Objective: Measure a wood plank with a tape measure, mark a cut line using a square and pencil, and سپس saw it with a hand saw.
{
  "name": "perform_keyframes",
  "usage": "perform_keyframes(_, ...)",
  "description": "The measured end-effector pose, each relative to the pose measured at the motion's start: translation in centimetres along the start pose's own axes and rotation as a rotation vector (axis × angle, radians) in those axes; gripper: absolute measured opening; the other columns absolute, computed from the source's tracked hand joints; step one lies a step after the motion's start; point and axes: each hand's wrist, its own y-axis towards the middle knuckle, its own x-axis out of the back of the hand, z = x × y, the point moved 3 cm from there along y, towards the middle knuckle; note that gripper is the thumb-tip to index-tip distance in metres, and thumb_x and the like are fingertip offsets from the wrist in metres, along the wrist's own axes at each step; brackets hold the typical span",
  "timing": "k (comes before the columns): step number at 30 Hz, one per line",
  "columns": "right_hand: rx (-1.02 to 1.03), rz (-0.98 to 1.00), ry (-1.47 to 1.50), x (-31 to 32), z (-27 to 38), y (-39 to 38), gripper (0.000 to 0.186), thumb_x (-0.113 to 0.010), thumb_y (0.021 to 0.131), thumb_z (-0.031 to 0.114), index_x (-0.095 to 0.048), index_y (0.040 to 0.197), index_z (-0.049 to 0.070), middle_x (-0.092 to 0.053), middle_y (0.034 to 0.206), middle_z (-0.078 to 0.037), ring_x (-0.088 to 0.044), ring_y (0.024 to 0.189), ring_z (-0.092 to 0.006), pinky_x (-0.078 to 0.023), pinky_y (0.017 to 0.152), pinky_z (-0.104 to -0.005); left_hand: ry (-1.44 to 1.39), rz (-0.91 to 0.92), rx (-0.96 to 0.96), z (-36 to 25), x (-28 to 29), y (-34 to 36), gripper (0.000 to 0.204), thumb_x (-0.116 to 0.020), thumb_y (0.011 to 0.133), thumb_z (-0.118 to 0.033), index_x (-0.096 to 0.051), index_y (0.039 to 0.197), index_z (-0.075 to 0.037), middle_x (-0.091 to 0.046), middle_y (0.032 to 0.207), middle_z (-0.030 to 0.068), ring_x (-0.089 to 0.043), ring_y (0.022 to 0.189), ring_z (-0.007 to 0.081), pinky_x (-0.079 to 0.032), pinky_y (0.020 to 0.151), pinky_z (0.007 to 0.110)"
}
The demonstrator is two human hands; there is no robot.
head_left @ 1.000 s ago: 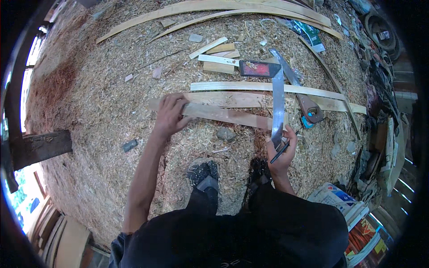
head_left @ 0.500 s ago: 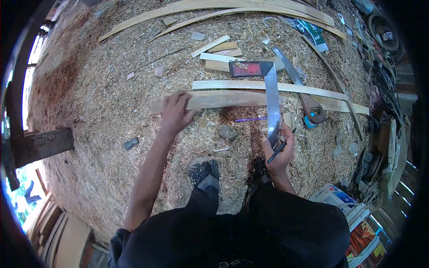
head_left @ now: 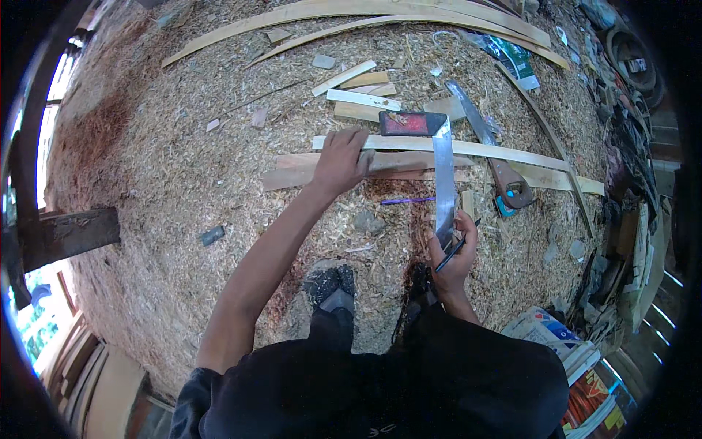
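Observation:
My left hand (head_left: 338,164) is closed over pale brown wooden boards (head_left: 292,179), its fingertips near a whiter strip (head_left: 497,152). My right hand (head_left: 455,260) grips the steel blade of a carpenter's square (head_left: 444,179) and also holds a dark pen (head_left: 450,257). The square's red-and-black stock (head_left: 409,124) points left, and its blade crosses over the strips. A purple stick (head_left: 402,201) lies below the boards, left of the blade. To the square's right a handsaw (head_left: 508,175) lies beside a small blue object (head_left: 504,207). A short wood block (head_left: 467,203) is by my right hand.
Long wooden strips (head_left: 329,11) arc along the back near a green plastic packet (head_left: 512,58). Short offcuts (head_left: 365,77) and a stone (head_left: 369,222) lie in wood shavings. A dark beam (head_left: 69,238) juts in at left; sacks (head_left: 537,329) and clutter line the right.
My left hand has moved right and upward, and the board under it has shifted back against the others. My right hand has moved slightly left, still holding the square and pen.

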Motion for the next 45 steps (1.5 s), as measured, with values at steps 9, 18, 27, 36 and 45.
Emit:
perform_keyframes(9,-0.064,-0.069,0.074,1.5,-0.6,0.3,0.064,-0.073,0.088,0.003,-0.039,0.143,-0.001,-0.052,0.117,-0.01,-0.059,0.1,-0.0166,-0.051,0.084,-0.0298,0.032,0.068,-0.059,-0.6,0.7,-0.2,0.035,-0.066,0.093,-0.024,-0.063,0.122,-0.005,-0.06,0.123,0.0157,-0.056,0.117,0.0344,-0.042,0.102,0.047)
perform_keyframes(18,-0.035,-0.116,0.04,1.8,-1.5,0.2,0.065,-0.073,0.088,0.004,-0.039,0.143,-0.001,-0.051,0.117,-0.01,-0.057,0.104,-0.0171,-0.05,0.088,-0.0309,0.065,0.034,-0.058,0.2,1.7,-4.3,0.043,-0.064,0.096,-0.026,-0.058,0.134,-0.006,-0.058,0.126,0.015,-0.056,0.117,0.0336,-0.041,0.102,0.048)
perform_keyframes(27,-0.02,-0.019,0.11,-0.5,-1.2,-0.4,0.066,-0.075,0.087,0.007,-0.041,0.143,-0.002,-0.051,0.119,-0.011,-0.058,0.106,-0.0194,-0.051,0.091,-0.0332,0.103,0.018,-0.067,0.3,1.4,-5.0,0.038,-0.066,0.096,-0.024,-0.061,0.129,-0.005,-0.058,0.126,0.0161,-0.057,0.115,0.0358,-0.043,0.103,0.049)
perform_keyframes(36,-0.156,0.125,0.047,-3.6,-1.9,-1.4,0.064,-0.076,0.084,0.011,-0.047,0.139,-0.001,-0.053,0.114,-0.011,-0.058,0.107,-0.021,-0.05,0.092,-0.0356,0.012,0.064,-0.066,0.6,1.0,-5.2,0.043,-0.069,0.092,-0.026,-0.061,0.129,-0.005,-0.058,0.124,0.0159,-0.056,0.116,0.0342,-0.041,0.104,0.049)
perform_keyframes(45,-0.033,0.167,0.047,-5.7,-1.6,-0.4,0.064,-0.076,0.085,0.012,-0.045,0.14,-0.002,-0.052,0.113,-0.011,-0.056,0.102,-0.0205,-0.048,0.09,-0.0355,0.002,-0.122,0.103,-0.7,2.4,-6.3,0.053,-0.072,0.089,-0.026,-0.056,0.134,-0.003,-0.057,0.127,0.0177,-0.052,0.122,0.0364,-0.037,0.11,0.049)
